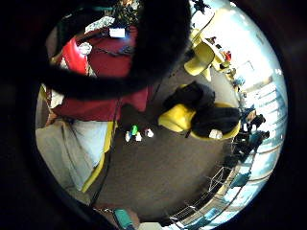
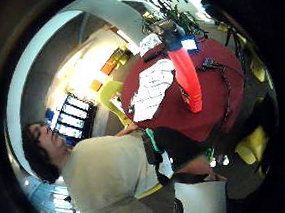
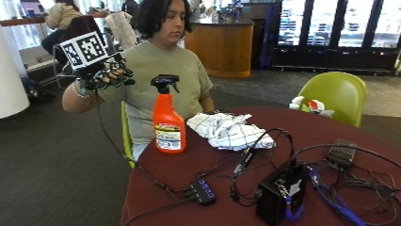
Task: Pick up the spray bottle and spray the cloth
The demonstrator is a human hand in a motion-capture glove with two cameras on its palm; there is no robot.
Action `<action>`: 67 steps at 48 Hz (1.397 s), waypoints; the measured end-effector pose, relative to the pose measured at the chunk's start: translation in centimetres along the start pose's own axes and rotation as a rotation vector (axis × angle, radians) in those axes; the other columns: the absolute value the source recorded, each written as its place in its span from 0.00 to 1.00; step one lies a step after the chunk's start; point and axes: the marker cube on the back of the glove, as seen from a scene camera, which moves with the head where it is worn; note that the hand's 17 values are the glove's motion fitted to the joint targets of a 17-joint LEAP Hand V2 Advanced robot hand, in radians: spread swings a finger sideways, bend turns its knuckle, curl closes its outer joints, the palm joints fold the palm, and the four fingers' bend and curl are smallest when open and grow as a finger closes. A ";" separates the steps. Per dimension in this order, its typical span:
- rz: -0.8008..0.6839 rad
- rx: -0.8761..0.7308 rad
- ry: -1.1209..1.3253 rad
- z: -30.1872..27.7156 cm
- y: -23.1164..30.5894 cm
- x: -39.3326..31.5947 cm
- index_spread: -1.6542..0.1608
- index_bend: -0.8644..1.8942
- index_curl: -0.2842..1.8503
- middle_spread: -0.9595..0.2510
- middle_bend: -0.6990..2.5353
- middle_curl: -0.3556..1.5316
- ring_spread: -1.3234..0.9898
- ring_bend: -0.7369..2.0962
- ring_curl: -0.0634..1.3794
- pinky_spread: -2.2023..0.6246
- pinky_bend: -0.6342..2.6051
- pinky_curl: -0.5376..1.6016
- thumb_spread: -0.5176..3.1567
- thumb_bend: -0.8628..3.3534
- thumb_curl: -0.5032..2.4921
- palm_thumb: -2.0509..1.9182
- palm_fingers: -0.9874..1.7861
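Observation:
An orange spray bottle (image 3: 168, 123) with a black trigger head stands upright near the round table's left edge. Beside it, toward the table's middle, lies a crumpled white checked cloth (image 3: 227, 130). My gloved right hand (image 3: 108, 76) is raised in the air to the left of the bottle, about level with its trigger head and clear of it. Its fingers hang loosely curled and hold nothing. In the thumb side palm view the bottle (image 2: 187, 76) and the cloth (image 2: 151, 88) appear on the dark red tablecloth (image 2: 217, 108).
Black cables, a small hub (image 3: 204, 190) and a black box (image 3: 279, 194) cover the table's near side. A green chair (image 3: 335, 94) stands behind the table on the right. A cable hangs from my wrist down to the table edge.

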 end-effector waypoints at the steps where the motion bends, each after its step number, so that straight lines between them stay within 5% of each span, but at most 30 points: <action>1: -0.002 0.002 0.006 0.0 0.0 0.0 0.80 0.37 0.15 0.79 0.29 0.22 0.56 0.39 0.09 0.81 0.30 0.28 0.25 0.25 0.20 0.61 0.51; 11: -0.006 -0.021 0.081 0.9 0.2 -0.3 0.72 0.37 0.20 0.79 0.29 0.27 0.55 0.41 0.17 0.84 0.30 0.34 0.36 0.24 0.22 0.63 0.50; 28: 0.033 -0.051 0.062 2.0 0.0 0.3 0.70 0.36 0.23 0.79 0.28 0.32 0.54 0.41 0.21 0.85 0.29 0.37 0.41 0.22 0.25 0.64 0.49; 61: 0.183 0.307 -0.866 9.6 -7.8 -2.6 0.77 0.35 0.20 0.84 0.30 0.36 0.56 0.45 0.27 0.85 0.31 0.41 0.40 0.20 0.28 0.68 0.46; 67: 0.333 0.404 -0.942 10.1 -11.3 -3.3 0.79 0.35 0.20 0.86 0.30 0.37 0.57 0.45 0.27 0.85 0.31 0.41 0.39 0.20 0.28 0.69 0.45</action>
